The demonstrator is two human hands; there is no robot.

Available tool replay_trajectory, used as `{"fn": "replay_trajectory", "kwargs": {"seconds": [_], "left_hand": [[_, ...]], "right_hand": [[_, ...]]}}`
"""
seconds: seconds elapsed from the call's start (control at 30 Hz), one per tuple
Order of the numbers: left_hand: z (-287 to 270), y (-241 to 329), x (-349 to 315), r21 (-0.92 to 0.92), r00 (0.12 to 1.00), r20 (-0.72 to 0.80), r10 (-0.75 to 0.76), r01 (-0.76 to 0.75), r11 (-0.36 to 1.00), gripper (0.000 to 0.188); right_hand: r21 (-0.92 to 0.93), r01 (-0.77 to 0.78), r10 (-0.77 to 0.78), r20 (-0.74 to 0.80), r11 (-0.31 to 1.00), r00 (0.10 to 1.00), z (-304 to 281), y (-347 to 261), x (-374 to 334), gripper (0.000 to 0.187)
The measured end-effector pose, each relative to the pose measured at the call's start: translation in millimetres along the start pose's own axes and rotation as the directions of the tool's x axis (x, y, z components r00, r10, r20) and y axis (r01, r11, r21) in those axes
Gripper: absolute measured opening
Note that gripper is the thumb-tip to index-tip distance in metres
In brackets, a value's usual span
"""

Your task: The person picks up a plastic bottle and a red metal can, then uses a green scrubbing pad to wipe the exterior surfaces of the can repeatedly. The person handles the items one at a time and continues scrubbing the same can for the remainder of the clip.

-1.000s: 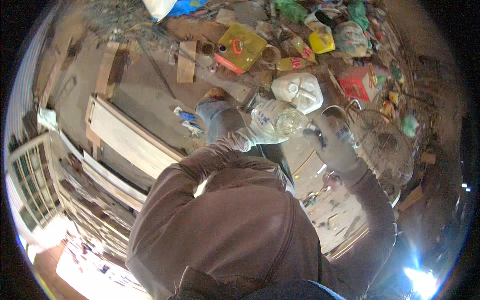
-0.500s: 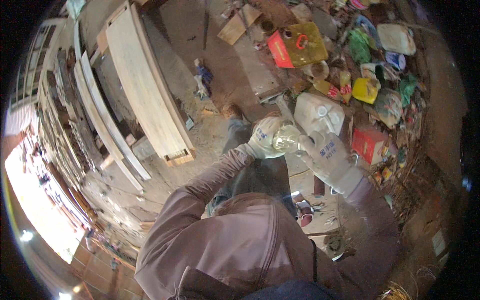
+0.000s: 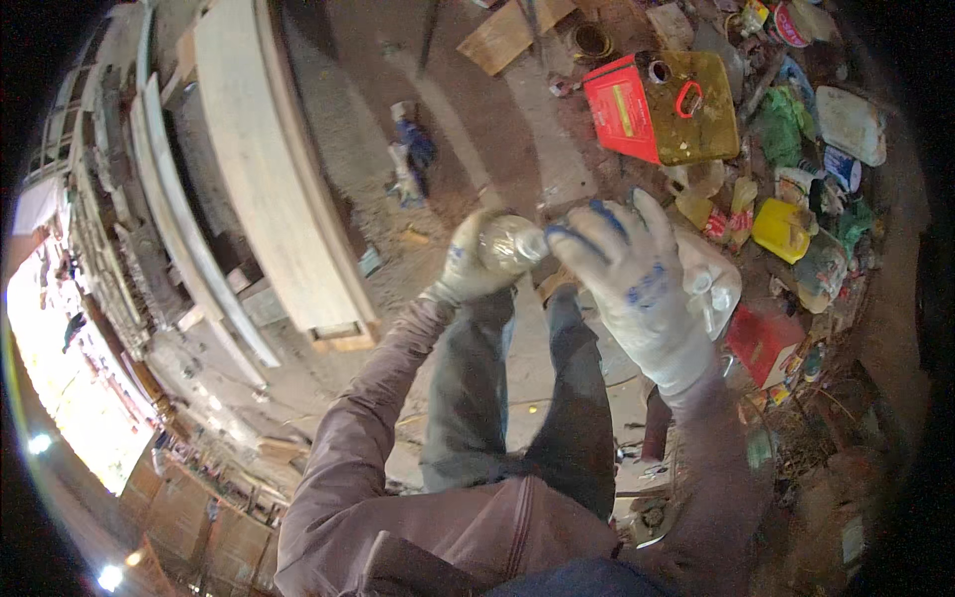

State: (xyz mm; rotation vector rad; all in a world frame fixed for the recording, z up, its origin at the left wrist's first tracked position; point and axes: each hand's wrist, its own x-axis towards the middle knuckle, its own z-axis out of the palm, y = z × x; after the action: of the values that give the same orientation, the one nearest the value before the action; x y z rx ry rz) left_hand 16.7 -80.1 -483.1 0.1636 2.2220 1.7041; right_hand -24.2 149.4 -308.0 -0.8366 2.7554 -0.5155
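A clear plastic bottle (image 3: pixel 509 244) lies tilted in my left hand (image 3: pixel 468 264), which wears a white work glove and is closed round the bottle's body. The bottle's pale neck end points right. Just beyond that end is my right hand (image 3: pixel 637 279), also gloved in white with blue marks on the fingers. Its fingers are spread and slightly bent, the thumb side close to the neck; whether they touch cannot be made out. Beneath my right hand, a large whitish jug (image 3: pixel 721 289) is partly hidden.
To the left lies a long pale wooden panel (image 3: pixel 254 149) beside narrow planks (image 3: pixel 184 199). On the right, a red and yellow-brown can (image 3: pixel 696 109), a yellow container (image 3: pixel 784 229), a red box (image 3: pixel 764 343) and other litter cover the ground. A blue and white cloth-like item (image 3: pixel 413 149) lies ahead.
My left hand has moved left with the bottle. My right hand has come away from its neck end, fingers now apart. My view has shifted, showing more of my legs.
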Motion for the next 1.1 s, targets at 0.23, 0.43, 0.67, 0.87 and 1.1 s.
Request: {"fn": "replay_trajectory", "kwargs": {"seconds": [0.23, 0.43, 0.67, 0.87, 1.1], "left_hand": [[8.4, -97.0, 97.8, -0.159, 0.972, -0.205, -0.111, 0.079, 0.984, 0.088], [6.4, -78.5, 200.6, -0.451, 0.968, -0.030, 0.248, -0.235, 0.861, 0.076], [8.9, -56.6, 259.1, -0.402, 0.761, 0.039, 0.648, -0.582, 0.707, 0.050], [19.6, -29.3, 247.5, -0.552, 0.752, 0.012, 0.659, -0.545, 0.632, 0.044], [21.0, -20.1, 225.4, -0.498, 0.682, 0.038, 0.730, -0.621, 0.605, 0.061]], "right_hand": [[0.524, -0.587, 0.780, -0.308, 0.617, 0.546, 131.1, 154.3, -25.5, 0.037], [0.826, -0.261, 0.861, -0.441, 0.500, 0.254, 214.5, 331.7, -71.4, 0.028], [0.241, -0.826, 0.704, -0.669, 0.509, 0.238, 256.8, 402.6, -71.2, 0.064], [0.137, -0.694, 0.379, -0.902, 0.707, 0.209, 252.1, 303.1, -61.7, 0.070], [0.896, 0.443, 0.327, -0.412, -0.023, 0.850, 281.2, 202.0, 33.8, 0.049]]}}
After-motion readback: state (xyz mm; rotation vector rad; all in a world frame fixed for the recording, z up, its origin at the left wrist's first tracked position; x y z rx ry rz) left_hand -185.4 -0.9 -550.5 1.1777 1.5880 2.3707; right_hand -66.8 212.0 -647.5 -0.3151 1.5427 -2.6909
